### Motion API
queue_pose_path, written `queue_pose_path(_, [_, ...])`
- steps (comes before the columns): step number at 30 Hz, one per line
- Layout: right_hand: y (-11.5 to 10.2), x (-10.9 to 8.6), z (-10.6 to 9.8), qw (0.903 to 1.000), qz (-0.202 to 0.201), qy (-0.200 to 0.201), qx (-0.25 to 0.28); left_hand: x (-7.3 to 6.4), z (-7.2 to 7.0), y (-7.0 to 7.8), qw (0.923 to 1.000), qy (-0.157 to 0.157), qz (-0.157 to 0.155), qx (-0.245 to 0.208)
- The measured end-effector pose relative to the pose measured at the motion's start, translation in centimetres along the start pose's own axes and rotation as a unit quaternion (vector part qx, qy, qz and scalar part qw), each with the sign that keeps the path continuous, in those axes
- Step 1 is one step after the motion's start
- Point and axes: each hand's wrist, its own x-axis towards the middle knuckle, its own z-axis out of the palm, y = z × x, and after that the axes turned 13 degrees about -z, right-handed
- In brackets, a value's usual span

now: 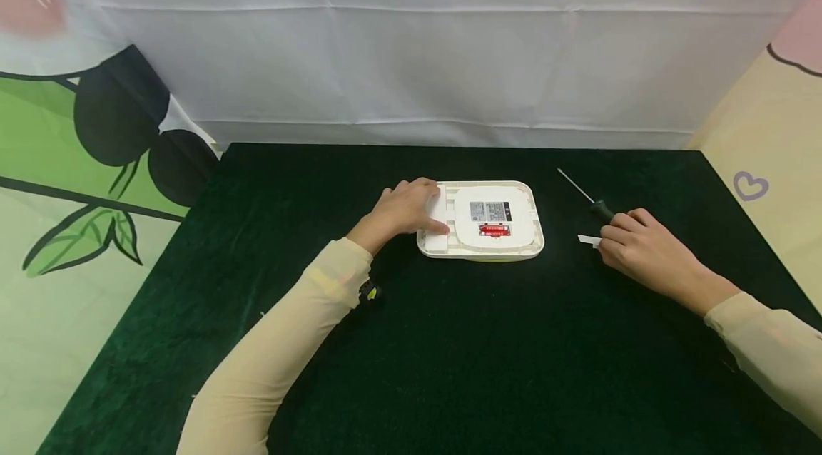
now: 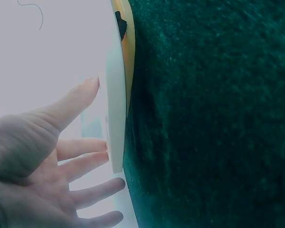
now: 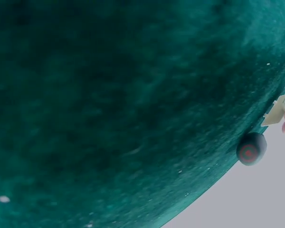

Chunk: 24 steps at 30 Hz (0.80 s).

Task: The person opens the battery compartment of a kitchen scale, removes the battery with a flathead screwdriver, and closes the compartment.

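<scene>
A white, rounded rectangular device [image 1: 531, 237] lies with its label side up, red batteries [image 1: 494, 230] showing in a small compartment. My left hand [image 1: 404, 207] rests across the device's left end, by a white strip. In the left wrist view its thumb and fingers are fairly straight, touching the white edge [image 2: 116, 114]. Over on the right, my right hand [image 1: 648, 255] holds a small flat white piece [image 1: 587, 239] in its fingers. Just beyond that hand lies a screwdriver [image 1: 602, 210], its shaft pointing away to the left; the handle's end shows in the right wrist view.
Dark green velvet cloth [image 1: 501, 362] covers the table. A white curtain [image 1: 411, 77] hangs along the back edge, with printed drapes on the left [image 1: 83, 284] and right [image 1: 770, 134]. Light specks dot the cloth.
</scene>
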Motion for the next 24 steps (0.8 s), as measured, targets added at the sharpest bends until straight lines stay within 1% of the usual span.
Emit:
queue_pose_path(5, [-0.1, -0.8, 0.0, 1.0, 0.0, -0.003, 0.003, 0.1, 0.1, 0.0, 1.0, 0.003, 0.004, 0.0])
queue_pose_path(13, [-0.4, -1.8, 0.3, 0.9998, -0.004, -0.021, 0.001, 0.1, 0.1, 0.0, 1.0, 0.001, 0.002, -0.001])
queue_pose_path(17, [-0.3, -2.0, 0.2, 0.9997, 0.003, -0.025, -0.002, 0.1, 0.0, 0.0, 1.0, 0.0, 0.003, 0.001])
queue_pose_path(19, [-0.2, -2.1, 0.1, 0.9996, 0.017, -0.023, -0.002, 0.1, 0.0, 0.0, 1.0, -0.001, 0.003, 0.003])
queue_pose_path(21, [0.0, -2.0, -0.2, 0.9989, 0.044, -0.016, -0.001, 0.1, 0.0, -0.1, 1.0, -0.002, 0.002, 0.003])
queue_pose_path(23, [0.3, -1.9, -0.5, 0.9961, 0.087, -0.01, 0.0, 0.1, 0.0, 0.0, 1.0, -0.003, 0.002, 0.001])
queue_pose_path(24, [0.4, -1.8, -0.7, 0.9931, 0.117, -0.01, 0.0, 0.1, 0.0, 0.0, 1.0, -0.003, 0.002, 0.001])
